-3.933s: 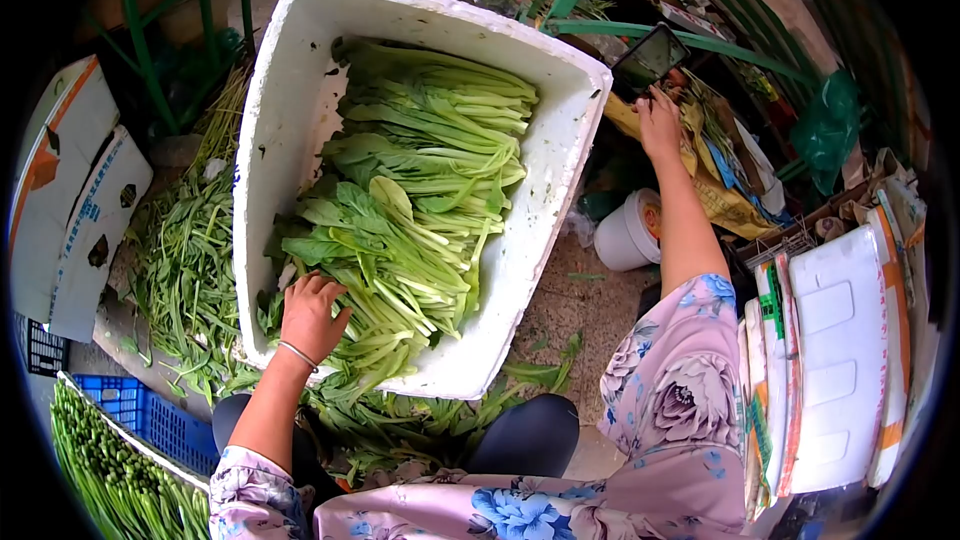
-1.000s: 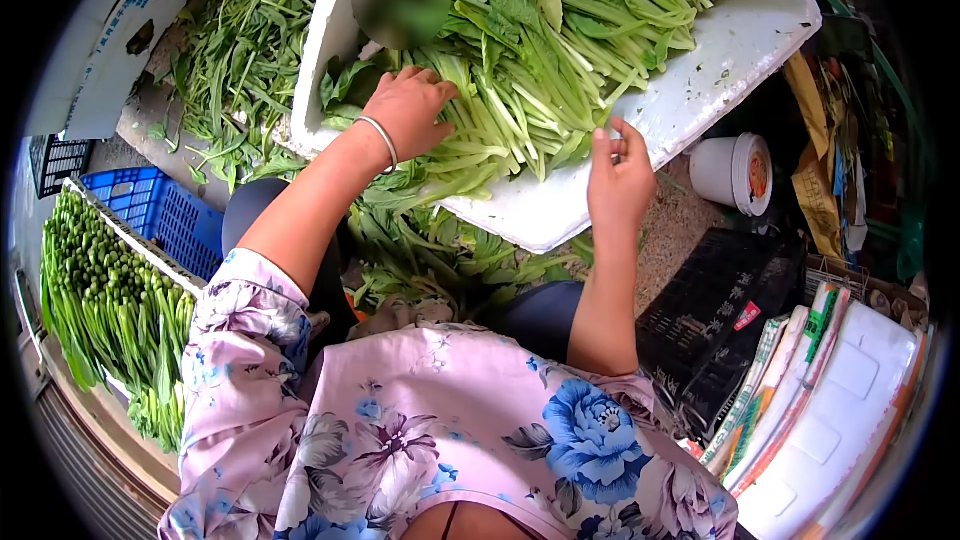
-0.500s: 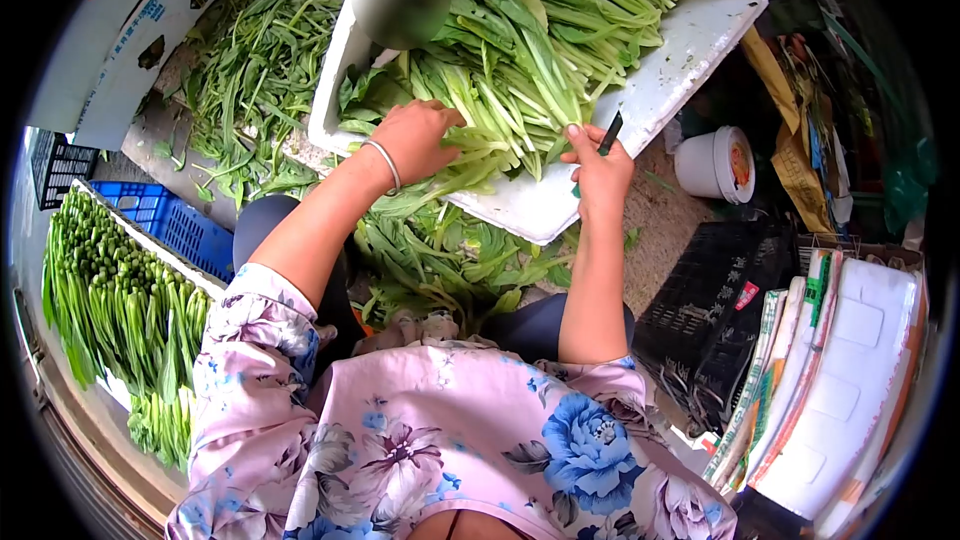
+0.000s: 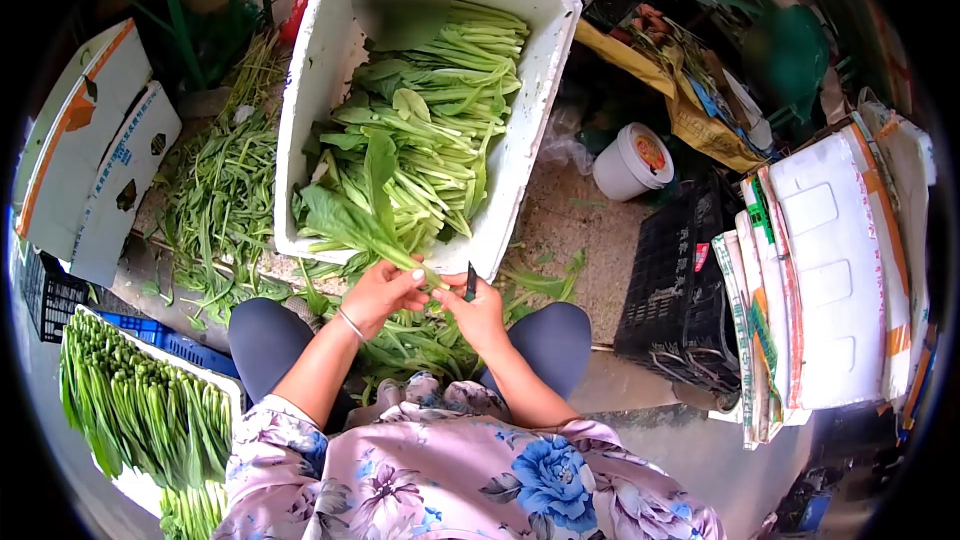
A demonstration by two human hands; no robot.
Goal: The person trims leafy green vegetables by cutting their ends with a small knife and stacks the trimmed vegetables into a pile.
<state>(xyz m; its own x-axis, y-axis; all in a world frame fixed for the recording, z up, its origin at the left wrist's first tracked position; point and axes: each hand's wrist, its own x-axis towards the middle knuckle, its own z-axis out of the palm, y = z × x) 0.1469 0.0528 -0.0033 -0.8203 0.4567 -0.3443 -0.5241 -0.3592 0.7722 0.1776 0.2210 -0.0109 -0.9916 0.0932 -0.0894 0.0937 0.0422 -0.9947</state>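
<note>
My left hand (image 4: 376, 300) is closed round the stem end of a leafy green vegetable (image 4: 345, 222), whose leaves point up and left over the near edge of a white foam box (image 4: 543, 105). Close beside it, my right hand (image 4: 480, 322) grips what looks like a small dark-handled knife (image 4: 471, 282). The right fingertips meet the vegetable's stem end; the blade is hidden. Inside the box lie many more leafy greens (image 4: 440, 110), stems mostly toward the right. Loose leaves (image 4: 415, 345) cover the ground below my hands.
A heap of greens (image 4: 225, 180) lies left of the box. Bundled green stalks (image 4: 140, 400) fill another box at lower left, by a blue crate (image 4: 185, 348). To the right are a white bucket (image 4: 634, 162), a black crate (image 4: 680, 290) and stacked foam boxes (image 4: 830, 270).
Both hands have drawn back from over the foam box and come together at its near edge. A leafy vegetable is now in my left hand. The view has shifted, showing more of the box.
</note>
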